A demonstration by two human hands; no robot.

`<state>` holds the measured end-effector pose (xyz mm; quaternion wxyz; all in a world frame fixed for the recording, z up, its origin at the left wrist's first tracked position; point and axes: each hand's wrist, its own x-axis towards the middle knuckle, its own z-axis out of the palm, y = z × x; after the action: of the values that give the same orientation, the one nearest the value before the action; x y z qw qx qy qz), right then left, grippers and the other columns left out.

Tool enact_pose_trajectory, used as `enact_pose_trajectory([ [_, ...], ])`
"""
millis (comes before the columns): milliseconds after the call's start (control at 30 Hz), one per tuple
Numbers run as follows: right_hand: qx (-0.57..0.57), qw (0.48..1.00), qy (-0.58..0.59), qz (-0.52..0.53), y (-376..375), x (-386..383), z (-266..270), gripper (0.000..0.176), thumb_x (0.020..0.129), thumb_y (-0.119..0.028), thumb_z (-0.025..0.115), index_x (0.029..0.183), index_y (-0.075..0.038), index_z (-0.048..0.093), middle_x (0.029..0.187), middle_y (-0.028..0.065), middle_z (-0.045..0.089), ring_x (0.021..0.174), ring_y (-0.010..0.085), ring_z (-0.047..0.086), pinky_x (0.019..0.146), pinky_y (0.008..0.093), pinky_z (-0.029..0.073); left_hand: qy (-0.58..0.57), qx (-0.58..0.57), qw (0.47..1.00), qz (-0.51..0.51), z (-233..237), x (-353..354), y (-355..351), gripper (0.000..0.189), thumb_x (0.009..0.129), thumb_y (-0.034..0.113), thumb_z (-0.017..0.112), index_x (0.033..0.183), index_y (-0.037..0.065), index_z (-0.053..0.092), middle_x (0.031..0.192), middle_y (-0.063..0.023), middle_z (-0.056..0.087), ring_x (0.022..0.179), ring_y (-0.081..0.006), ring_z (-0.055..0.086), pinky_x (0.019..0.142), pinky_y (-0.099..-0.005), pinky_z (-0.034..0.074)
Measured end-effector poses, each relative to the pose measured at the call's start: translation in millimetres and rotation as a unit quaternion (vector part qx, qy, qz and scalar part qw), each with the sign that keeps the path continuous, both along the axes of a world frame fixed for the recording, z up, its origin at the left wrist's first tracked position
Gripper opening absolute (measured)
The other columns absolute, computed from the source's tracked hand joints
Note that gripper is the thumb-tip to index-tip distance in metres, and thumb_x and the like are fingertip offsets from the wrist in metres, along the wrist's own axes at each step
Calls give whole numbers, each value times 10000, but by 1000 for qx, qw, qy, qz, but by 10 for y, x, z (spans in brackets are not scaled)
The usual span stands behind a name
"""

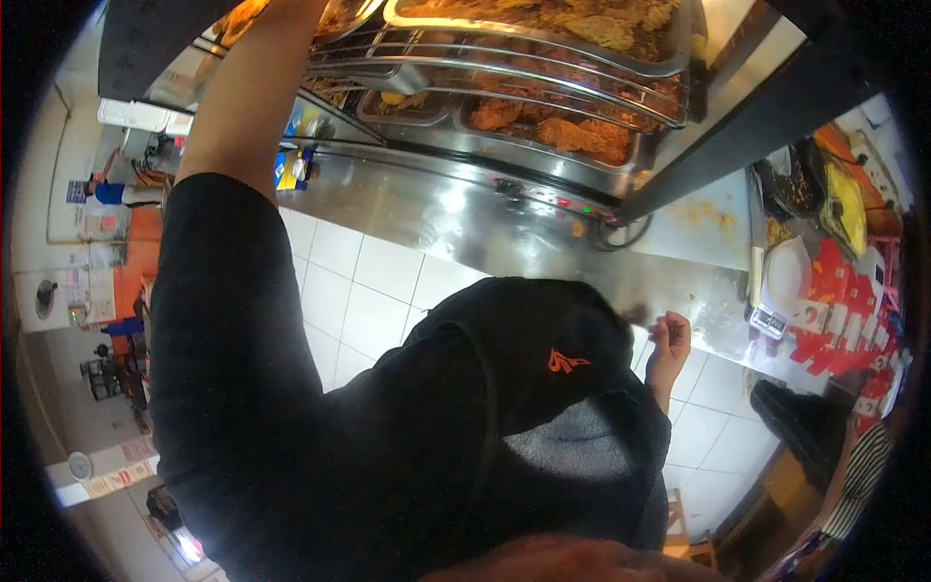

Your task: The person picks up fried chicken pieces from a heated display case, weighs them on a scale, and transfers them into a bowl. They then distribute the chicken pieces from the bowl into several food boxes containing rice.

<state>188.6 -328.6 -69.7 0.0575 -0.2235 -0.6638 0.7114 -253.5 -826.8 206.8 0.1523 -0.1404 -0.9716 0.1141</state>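
Note:
My left forearm [247,107], below its black sleeve, reaches up in front of a glass-sided food warmer; the hand itself is beyond the top edge. Beside that arm, a wire rack [504,68] stands above a metal tray [635,160] of fried chicken [582,136]. Another batch of fried food [601,24] fills the upper tray. My right hand [669,344] hangs near the steel counter's front edge, fingers curled in. Whether it holds anything is too small to make out.
The steel counter [436,209] runs below the warmer, with lit controls [562,203]. At right are a white board [698,228], a small scale [768,321] and red-and-white boxes [844,301]. A person in blue [112,193] is far left. Striped cloth [866,466] shows lower right.

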Motion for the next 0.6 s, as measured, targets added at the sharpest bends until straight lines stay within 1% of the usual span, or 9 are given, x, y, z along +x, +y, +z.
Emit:
enact_pose_trajectory([
  [100, 6, 1000, 7, -1, -28, 27, -6, 135, 904, -63, 559, 1033, -43, 528, 855, 11, 551, 741, 90, 528, 663, 221, 425, -5, -3, 1000, -13, -6, -204, -21, 318, 872, 277, 529, 1114, 77, 579, 995, -150, 649, 935, -259, 616, 796, -352, 484],
  [133, 24, 1000, 16, 0, -26, 38, -14, 113, 905, -38, 539, 1017, -34, 531, 832, 9, 547, 733, 84, 518, 667, 216, 428, -4, -3, 1000, -21, 18, -287, -22, 323, 872, 274, 530, 1124, 78, 575, 1002, -151, 648, 944, -261, 614, 804, -353, 482],
  [233, -5, 999, 19, -48, -41, 72, -4, 95, 904, -29, 530, 999, -19, 533, 838, 11, 547, 739, 84, 517, 689, 217, 434, -14, -9, 999, -48, 60, -635, 12, 338, 872, 266, 532, 1153, 81, 565, 1021, -156, 645, 972, -266, 609, 828, -356, 474],
  [267, 18, 998, 2, -55, -27, 96, -29, 98, 903, -32, 535, 999, -11, 534, 852, 12, 546, 762, 86, 519, 714, 217, 434, -19, -12, 998, -56, 78, -782, 63, 343, 872, 263, 533, 1162, 82, 562, 1027, -157, 644, 981, -268, 607, 837, -357, 472],
  [300, 16, 998, 15, -65, -18, 136, -105, 105, 901, -29, 535, 1005, -13, 537, 868, 12, 547, 779, 87, 521, 725, 223, 434, -23, -17, 997, -65, 90, -913, 120, 349, 872, 260, 534, 1172, 83, 559, 1033, -159, 643, 990, -269, 606, 845, -358, 470],
  [367, 22, 997, -13, -77, -27, 186, -88, 121, 900, -26, 538, 1021, -17, 537, 871, 11, 546, 787, 85, 518, 729, 225, 433, -27, -27, 996, -75, 100, -1128, 166, 362, 872, 254, 536, 1191, 85, 552, 1046, -162, 641, 1008, -273, 602, 861, -360, 465],
  [433, -13, 996, -11, -89, -34, 232, -99, 130, 899, -24, 542, 1029, -17, 534, 881, 10, 545, 797, 83, 518, 728, 225, 434, -30, -34, 996, -76, 90, -1216, 142, 375, 872, 249, 538, 1210, 87, 546, 1059, -165, 639, 1026, -276, 599, 877, -362, 460],
  [533, -30, 994, -24, -102, -66, 282, -140, 137, 906, -19, 532, 1044, -19, 532, 892, 8, 541, 798, 78, 513, 721, 220, 436, -19, -50, 996, -76, 88, -1266, 94, 397, 872, 240, 541, 1239, 90, 536, 1077, -169, 636, 1054, -281, 594, 902, -365, 453],
  [600, -40, 994, -22, -96, -57, 272, -170, 137, 909, -17, 526, 1046, -20, 532, 896, 8, 540, 795, 77, 511, 719, 220, 437, -26, -18, 996, -83, 67, -1255, 47, 399, 875, 233, 534, 1248, 92, 528, 1083, -171, 634, 1056, -284, 593, 903, -366, 453],
])
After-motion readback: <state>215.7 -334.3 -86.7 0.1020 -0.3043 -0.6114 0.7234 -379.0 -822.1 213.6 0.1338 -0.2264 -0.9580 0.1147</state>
